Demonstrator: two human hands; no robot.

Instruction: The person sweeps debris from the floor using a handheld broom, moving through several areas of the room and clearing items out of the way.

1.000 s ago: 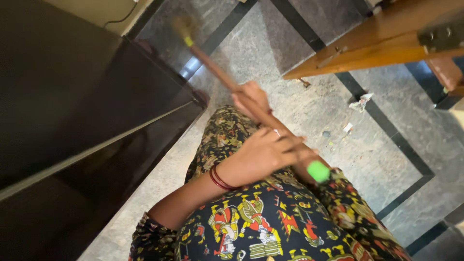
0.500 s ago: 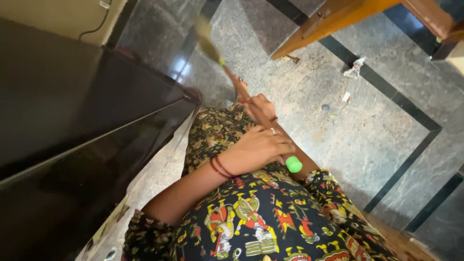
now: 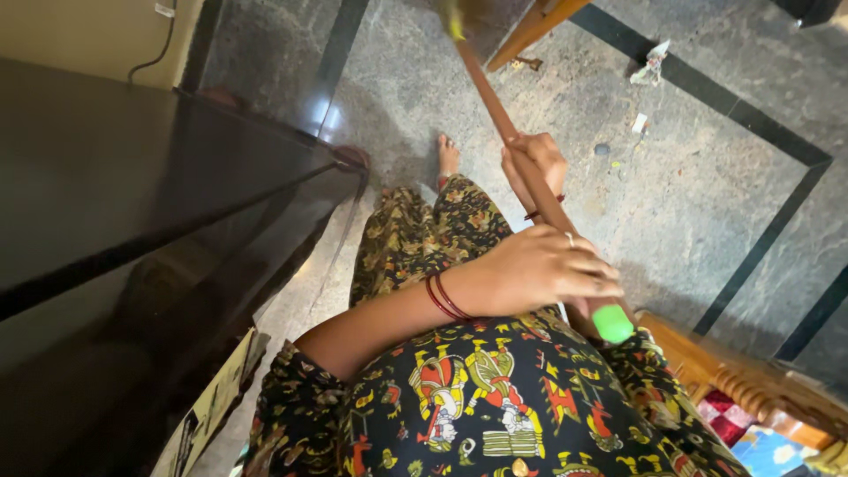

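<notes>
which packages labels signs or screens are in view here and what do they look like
Screen: large, flat, black and glossy, unlit, filling the left side on a stand.
Paper scraps: small, white, crumpled, on the grey stone floor at upper right; too small to tell whether they are wrappers.
No signs visible.

brown broom handle (image 3: 512, 141) (green cap (image 3: 612, 323)), grey floor (image 3: 707, 194)

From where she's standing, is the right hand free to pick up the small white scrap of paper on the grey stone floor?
Probably not as things stand. The right hand is wrapped around the long brown broom handle, as is the left hand, and the white paper scrap lies apart on the floor, well beyond it.
</notes>
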